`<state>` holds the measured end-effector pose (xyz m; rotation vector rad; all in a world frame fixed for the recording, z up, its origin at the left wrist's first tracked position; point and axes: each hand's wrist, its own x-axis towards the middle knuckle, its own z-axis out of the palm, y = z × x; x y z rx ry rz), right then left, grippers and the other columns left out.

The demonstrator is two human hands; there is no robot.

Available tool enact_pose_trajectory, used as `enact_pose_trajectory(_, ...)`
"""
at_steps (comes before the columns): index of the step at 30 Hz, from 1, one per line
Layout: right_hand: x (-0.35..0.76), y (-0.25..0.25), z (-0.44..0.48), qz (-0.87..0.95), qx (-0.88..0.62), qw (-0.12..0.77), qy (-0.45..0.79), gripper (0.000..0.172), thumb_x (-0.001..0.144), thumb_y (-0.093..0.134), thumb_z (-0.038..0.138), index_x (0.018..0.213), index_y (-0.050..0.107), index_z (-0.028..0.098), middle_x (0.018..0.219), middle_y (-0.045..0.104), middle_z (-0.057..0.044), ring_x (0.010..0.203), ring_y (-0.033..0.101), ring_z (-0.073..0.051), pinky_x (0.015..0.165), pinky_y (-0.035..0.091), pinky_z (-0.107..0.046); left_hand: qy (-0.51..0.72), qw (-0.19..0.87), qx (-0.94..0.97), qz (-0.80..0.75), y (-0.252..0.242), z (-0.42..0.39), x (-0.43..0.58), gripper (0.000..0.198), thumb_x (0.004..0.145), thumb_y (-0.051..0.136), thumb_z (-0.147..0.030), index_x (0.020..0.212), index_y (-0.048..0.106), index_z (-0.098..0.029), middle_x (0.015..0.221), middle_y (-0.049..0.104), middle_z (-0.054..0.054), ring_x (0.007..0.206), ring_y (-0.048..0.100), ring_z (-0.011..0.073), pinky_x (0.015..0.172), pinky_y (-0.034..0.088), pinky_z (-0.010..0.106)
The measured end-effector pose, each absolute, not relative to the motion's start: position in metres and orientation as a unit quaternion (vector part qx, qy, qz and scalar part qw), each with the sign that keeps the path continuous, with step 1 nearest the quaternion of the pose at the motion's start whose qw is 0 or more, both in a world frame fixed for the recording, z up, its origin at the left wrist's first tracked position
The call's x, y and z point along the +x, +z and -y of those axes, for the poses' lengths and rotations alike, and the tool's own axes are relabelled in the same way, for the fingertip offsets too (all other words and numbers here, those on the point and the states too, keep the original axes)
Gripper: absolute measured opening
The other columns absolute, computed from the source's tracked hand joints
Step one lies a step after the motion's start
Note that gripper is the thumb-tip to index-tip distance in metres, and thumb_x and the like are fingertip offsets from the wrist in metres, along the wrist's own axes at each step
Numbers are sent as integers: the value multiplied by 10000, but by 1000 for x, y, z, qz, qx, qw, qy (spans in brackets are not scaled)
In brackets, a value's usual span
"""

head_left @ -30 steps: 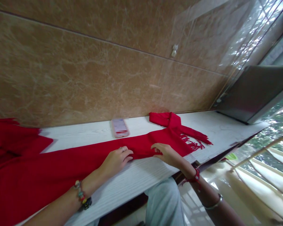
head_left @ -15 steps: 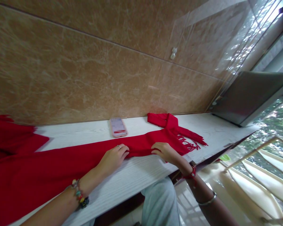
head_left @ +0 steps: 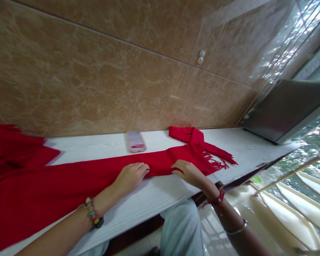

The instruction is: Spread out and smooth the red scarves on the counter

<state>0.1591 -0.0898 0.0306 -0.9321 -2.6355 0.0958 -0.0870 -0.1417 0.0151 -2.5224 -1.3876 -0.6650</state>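
A long red scarf (head_left: 85, 174) lies stretched along the white tabletop, its fringed end to the right and its wider part spreading to the left. At the scarf's near edge, my left hand (head_left: 133, 177) has its fingers closed on the cloth, a ring showing on one finger. A little to the right, my right hand (head_left: 187, 171) pinches the same edge with bent fingers. Its thumb is partly hidden. Beyond the fringe lies a folded red strip of cloth with tassels (head_left: 197, 137); whether it joins the scarf I cannot tell.
A phone (head_left: 136, 142) lies behind the scarf near the brown marbled wall (head_left: 96, 81). On the right end of the white table (head_left: 245, 145) stands a large dark grey panel-like object (head_left: 290, 110). A cream slatted rack (head_left: 290, 202) stands past the table's right edge.
The view has shifted slightly, so the scene sits a little to the right. Both hands keep nearly the same places on the scarf's edge.
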Motion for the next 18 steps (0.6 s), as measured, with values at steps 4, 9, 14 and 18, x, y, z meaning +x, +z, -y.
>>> enact_pose_trajectory(4,137,33,92,948,-274,159,31,201,805,546,238,984,586,155,926,608,-75,884,548,-170,781,439,-275,-213,85,-848,478,14,142,-87,178,889,400,-215,831,558,-157,787,619,38,727,582,167,665,445,273)
enact_pose_trajectory(9,119,35,81,966,-232,113,14,157,839,494,227,878,623,146,836,614,-65,781,557,-156,708,446,-256,-198,53,-840,502,16,142,-89,164,885,412,-246,855,551,-163,806,599,33,720,568,153,643,439,250)
enact_pose_trajectory(14,120,27,76,960,-231,150,50,193,858,463,227,833,642,159,792,618,-50,750,556,-134,702,439,-236,-219,30,-839,497,19,142,-89,138,868,439,-251,872,551,-171,898,563,34,778,551,147,672,444,239)
enact_pose_trajectory(18,132,27,72,956,-252,135,69,198,832,506,275,954,626,175,890,641,-60,842,574,-160,777,443,-276,-213,1,-851,480,17,141,-90,148,866,424,-217,856,564,-169,877,574,39,789,554,152,725,446,259)
